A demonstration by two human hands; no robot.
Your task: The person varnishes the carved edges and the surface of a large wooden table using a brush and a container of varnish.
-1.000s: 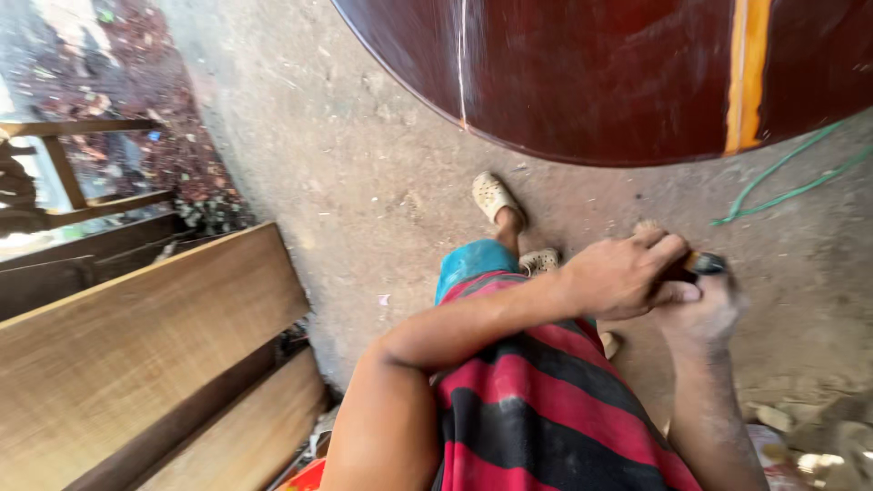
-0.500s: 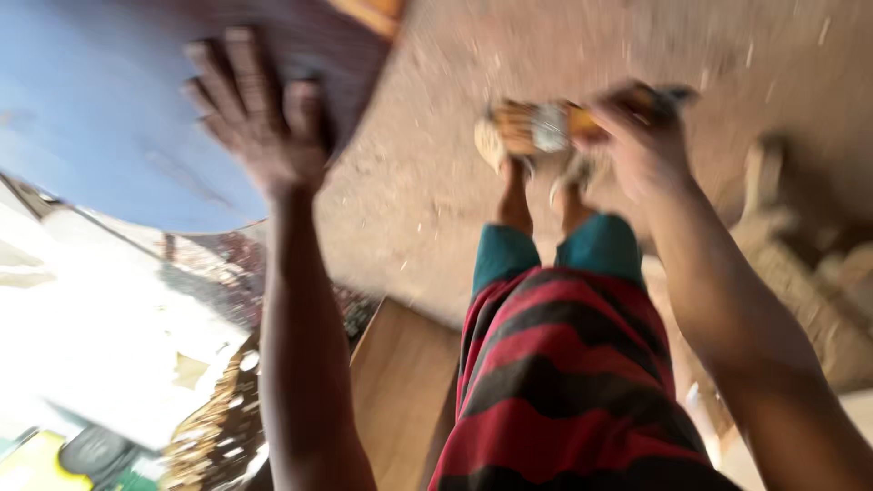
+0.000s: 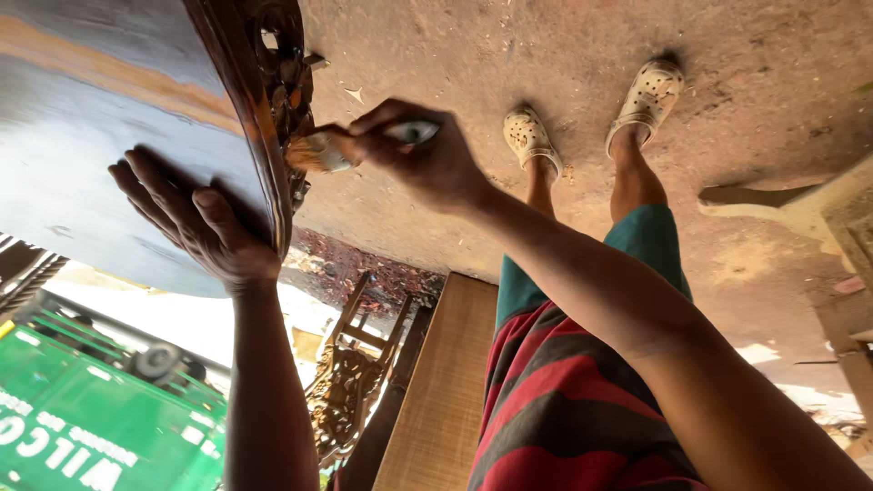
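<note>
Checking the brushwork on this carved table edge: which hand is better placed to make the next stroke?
Right hand: it grips the brush, bristles at the carved edge. The left hand lies flat on the tabletop.

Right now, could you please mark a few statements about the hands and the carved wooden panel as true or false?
1. The right hand holds a small brush against the carved edge. True.
2. The left hand holds a second brush. False: it lies flat on the wooden panel, empty.
3. The person is barefoot. False: pale perforated clogs are on both feet.
4. The brush tip touches the carving. True.
</note>
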